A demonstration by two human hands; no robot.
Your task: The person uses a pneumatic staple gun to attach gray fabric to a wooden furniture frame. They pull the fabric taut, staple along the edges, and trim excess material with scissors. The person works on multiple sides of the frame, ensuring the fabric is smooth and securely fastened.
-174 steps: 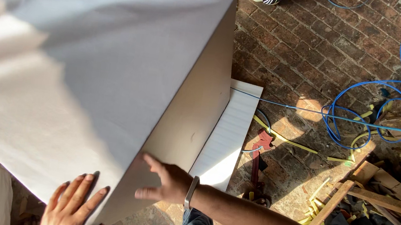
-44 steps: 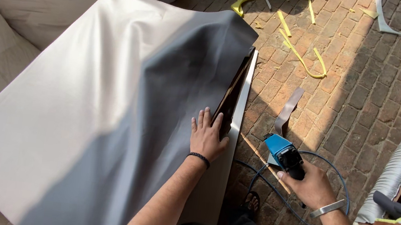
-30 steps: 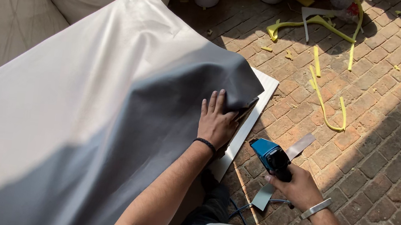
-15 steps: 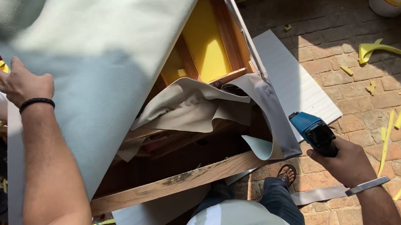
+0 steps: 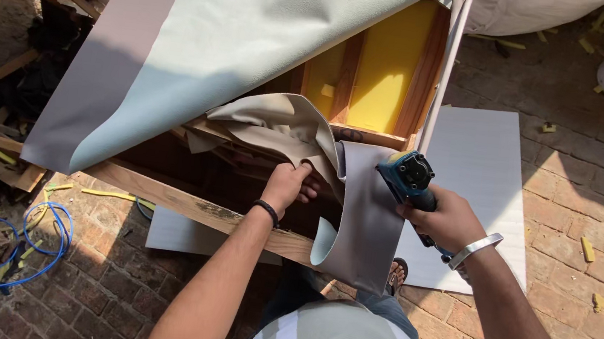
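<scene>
Fabric flap (image 5: 365, 214) hangs over the wooden frame rail (image 5: 184, 205), between both hands: left hand (image 5: 289, 185) fingers clamped on its beige edge, right hand (image 5: 448, 218) closed around a blue power stapler (image 5: 409, 178) just beside it.

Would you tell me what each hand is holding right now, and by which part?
The right hand grips the blue power tool by its handle. The left hand clutches a fold of the grey fabric at the wooden frame.

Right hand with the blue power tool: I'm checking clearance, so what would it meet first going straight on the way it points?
Probably the grey fabric flap in front of the right hand and blue tool; depth is unclear.
</scene>
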